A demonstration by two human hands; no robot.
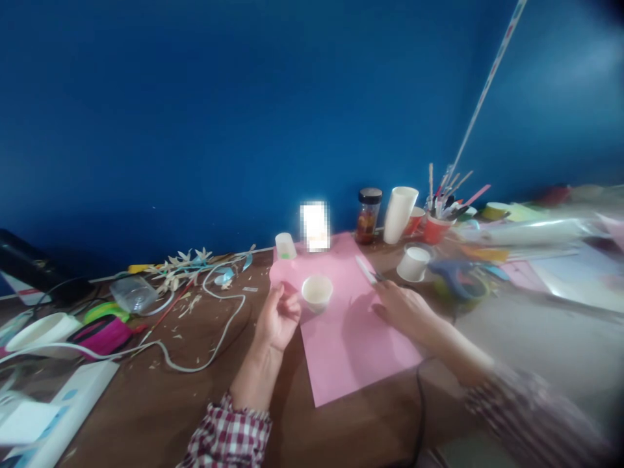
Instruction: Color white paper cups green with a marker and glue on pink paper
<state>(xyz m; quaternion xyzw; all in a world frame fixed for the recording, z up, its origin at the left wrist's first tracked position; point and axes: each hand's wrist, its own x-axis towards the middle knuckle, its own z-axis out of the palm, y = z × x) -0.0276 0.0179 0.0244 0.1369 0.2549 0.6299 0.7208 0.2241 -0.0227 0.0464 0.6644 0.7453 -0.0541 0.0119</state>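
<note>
Head view: a small paper cup (316, 290) stands upright on a pink paper sheet (351, 344) on the brown table (146, 403). The left hand (279, 318) lies just beside the cup at eight o'clock, fingers loosely curled and holding nothing. The right hand (403, 309), at four o'clock, reaches its fingertips to a pale-bladed tool (366, 269); blur hides whether they grip it. Beyond, at one o'clock, stand a black-lidded jar (369, 215), a tall white cup (400, 214) and a red cup of pens (435, 226). A white cable (221, 338) loops at nine o'clock, with dried straw flowers (182, 268) behind it.
</note>
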